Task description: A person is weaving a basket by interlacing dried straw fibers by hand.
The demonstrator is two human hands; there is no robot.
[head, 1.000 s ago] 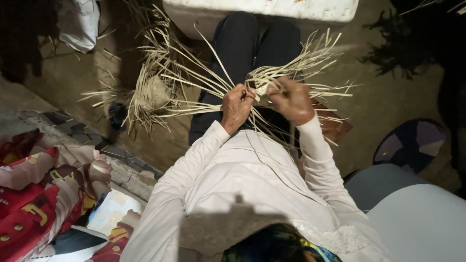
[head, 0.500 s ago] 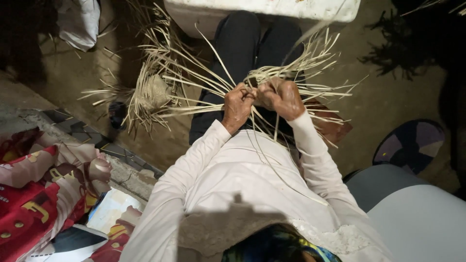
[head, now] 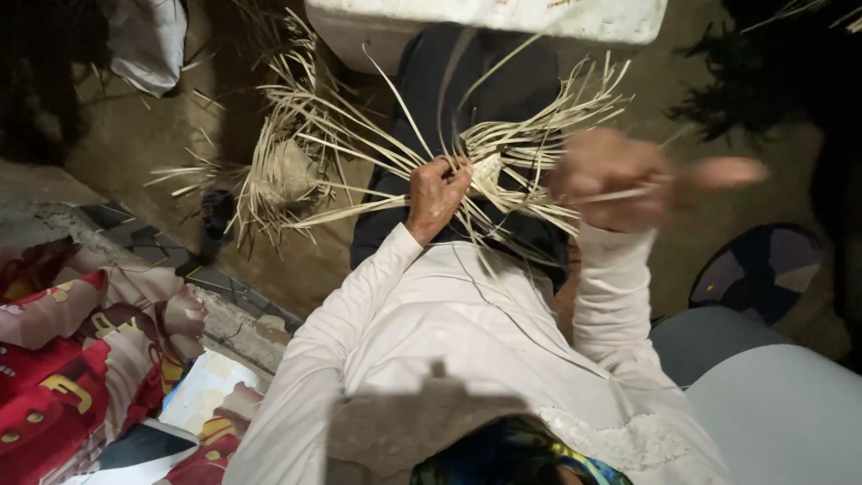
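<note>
Over the lap, the left hand (head: pixel 437 193) is clamping the small woven start (head: pixel 489 169) of pale straw strips (head: pixel 377 153) while the blurred right hand (head: pixel 620 180) is pinching one strip (head: pixel 628 190); light, springy and likely brittle, they seem best gripped near the weave.

Passage toward the upper centre is blocked by fanned straw strips (head: pixel 503 162) and a white box (head: pixel 485 18). Bare floor (head: pixel 718 216) at centre right is left open.
</note>
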